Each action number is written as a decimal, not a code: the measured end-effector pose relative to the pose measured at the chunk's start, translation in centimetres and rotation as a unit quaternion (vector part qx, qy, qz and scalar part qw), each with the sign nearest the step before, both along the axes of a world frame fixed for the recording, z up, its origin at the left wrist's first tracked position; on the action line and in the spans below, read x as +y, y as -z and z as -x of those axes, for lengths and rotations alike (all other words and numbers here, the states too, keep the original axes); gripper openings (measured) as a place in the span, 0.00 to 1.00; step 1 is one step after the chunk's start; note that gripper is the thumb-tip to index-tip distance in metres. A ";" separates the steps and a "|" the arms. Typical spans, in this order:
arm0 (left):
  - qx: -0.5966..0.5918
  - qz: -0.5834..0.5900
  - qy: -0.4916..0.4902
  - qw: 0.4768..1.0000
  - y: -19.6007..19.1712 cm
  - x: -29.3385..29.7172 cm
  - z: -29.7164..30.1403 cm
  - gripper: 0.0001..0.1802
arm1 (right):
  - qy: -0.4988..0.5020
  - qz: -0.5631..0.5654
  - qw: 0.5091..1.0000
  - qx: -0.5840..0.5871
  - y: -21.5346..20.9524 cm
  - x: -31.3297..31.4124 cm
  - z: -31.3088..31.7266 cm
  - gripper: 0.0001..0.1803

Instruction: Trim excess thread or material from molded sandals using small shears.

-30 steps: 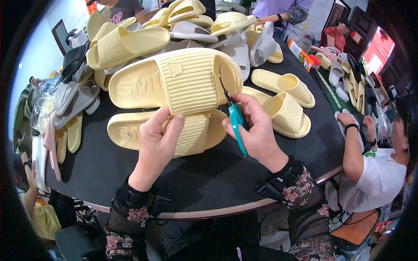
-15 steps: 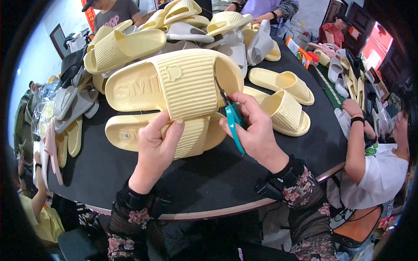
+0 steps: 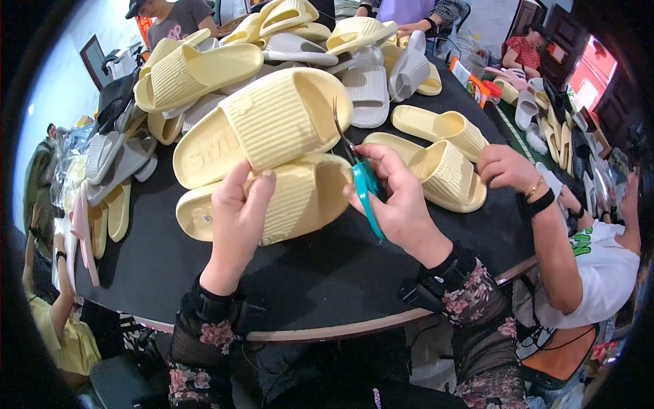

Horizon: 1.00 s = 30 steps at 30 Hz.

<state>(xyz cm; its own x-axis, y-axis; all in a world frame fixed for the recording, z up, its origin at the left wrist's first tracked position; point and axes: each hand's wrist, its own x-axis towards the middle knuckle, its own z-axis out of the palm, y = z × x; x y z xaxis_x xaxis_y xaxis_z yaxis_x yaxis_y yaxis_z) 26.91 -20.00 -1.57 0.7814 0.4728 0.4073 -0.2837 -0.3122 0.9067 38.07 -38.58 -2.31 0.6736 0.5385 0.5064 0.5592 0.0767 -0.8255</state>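
Note:
My left hand (image 3: 238,221) has its thumb and fingers closed on a pair of pale yellow slide slippers. The upper slipper (image 3: 276,126), with a ribbed strap, is tilted up to the right. Overlapping it from below is the lower slipper (image 3: 289,208), partly hidden by my left hand. In my right hand (image 3: 402,208) are scissors (image 3: 366,184) with teal handles. Their dark, narrow blades point up beside the upper slipper's right end. Whether the blades touch the slipper I cannot tell.
Yellow and grey slippers form a pile (image 3: 300,48) at the back of the black table (image 3: 327,293). Another yellow pair (image 3: 446,170) lies on the right, with a co-worker's hand (image 3: 507,167) at it. Grey slippers (image 3: 122,163) and clear plastic bags (image 3: 68,157) are at the left.
The held slippers have tilted, their right ends rising and shifting left, away from the scissors. My right hand has hardly moved. A co-worker's hand has reached in to the yellow pair on the right.

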 end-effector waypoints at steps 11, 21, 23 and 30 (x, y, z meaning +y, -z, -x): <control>-0.099 0.161 0.030 0.982 -0.7 0.5 -0.3 0.23 | -0.046 0.110 0.993 -0.007 0.2 -0.1 0.3 0.25; -0.073 0.124 0.043 0.989 -0.5 0.1 -0.2 0.24 | -0.048 0.128 0.990 -0.033 0.1 -0.1 0.4 0.23; -0.064 0.114 0.042 0.991 -0.5 0.0 -0.2 0.24 | -0.057 0.128 0.990 -0.016 0.2 -0.1 0.4 0.23; -0.023 0.150 0.075 0.986 -0.3 0.2 -0.5 0.23 | -0.042 0.064 0.997 0.007 0.8 -0.1 0.0 0.22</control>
